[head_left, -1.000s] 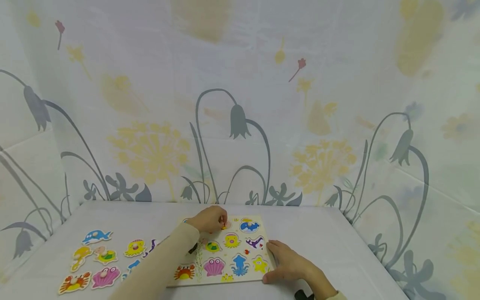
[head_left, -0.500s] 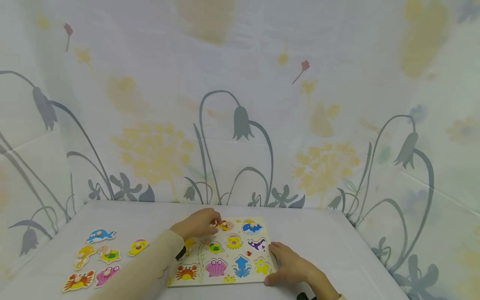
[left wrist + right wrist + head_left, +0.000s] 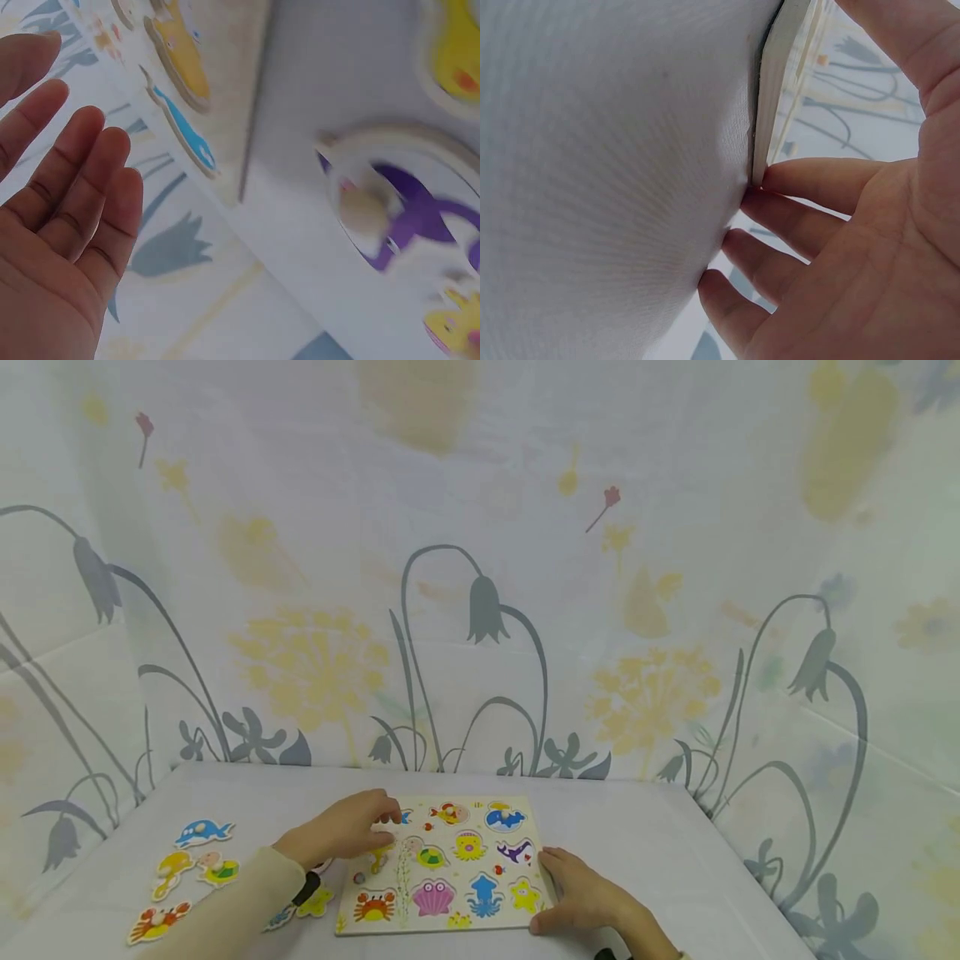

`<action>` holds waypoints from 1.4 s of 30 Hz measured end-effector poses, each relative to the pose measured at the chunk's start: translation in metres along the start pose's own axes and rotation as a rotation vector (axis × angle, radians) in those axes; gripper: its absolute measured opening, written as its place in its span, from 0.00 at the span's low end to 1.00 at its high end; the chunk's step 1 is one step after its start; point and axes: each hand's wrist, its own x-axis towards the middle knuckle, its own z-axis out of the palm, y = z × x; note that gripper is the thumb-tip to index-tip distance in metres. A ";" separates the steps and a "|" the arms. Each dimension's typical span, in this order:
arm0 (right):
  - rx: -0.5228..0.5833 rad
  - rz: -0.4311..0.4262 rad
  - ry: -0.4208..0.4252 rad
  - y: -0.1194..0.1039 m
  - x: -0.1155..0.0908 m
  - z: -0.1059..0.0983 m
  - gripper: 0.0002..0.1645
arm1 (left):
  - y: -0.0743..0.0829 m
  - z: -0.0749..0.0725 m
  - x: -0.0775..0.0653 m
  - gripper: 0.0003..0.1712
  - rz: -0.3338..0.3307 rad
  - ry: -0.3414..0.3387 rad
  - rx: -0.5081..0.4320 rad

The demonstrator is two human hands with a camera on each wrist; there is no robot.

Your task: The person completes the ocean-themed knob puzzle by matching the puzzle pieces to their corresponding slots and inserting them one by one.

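A pale wooden peg puzzle board (image 3: 435, 932) with sea-animal pictures lies flat on the table. A red-and-yellow fish piece (image 3: 450, 813) sits in its back middle recess, and a blue whale piece (image 3: 506, 817) in the back right one. My left hand (image 3: 337, 831) hovers over the board's left part, fingers loosely extended; the left wrist view shows the palm (image 3: 52, 277) with nothing in it. At the board's right edge my right hand (image 3: 585, 893) rests, its straight fingers (image 3: 802, 225) touching the board's side and the white cloth. The thumb lies near the front right corner.
Loose knobbed pieces lie to the left: a blue fish (image 3: 204, 832), a yellow seahorse (image 3: 172, 870), a turtle (image 3: 218, 867), a crab (image 3: 159, 922) and a yellow star (image 3: 316, 902). A purple piece (image 3: 412, 217) shows in the left wrist view. Patterned curtain (image 3: 480, 693) stands behind.
My left hand has drawn away leftward from the fish piece, uncovering it in the back middle recess. The fingers have spread loosely. My right hand has stayed at the board's edge.
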 end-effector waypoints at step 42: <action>-0.006 -0.010 -0.009 -0.002 -0.001 -0.001 0.59 | -0.122 -0.056 -0.114 0.10 -0.277 0.122 0.000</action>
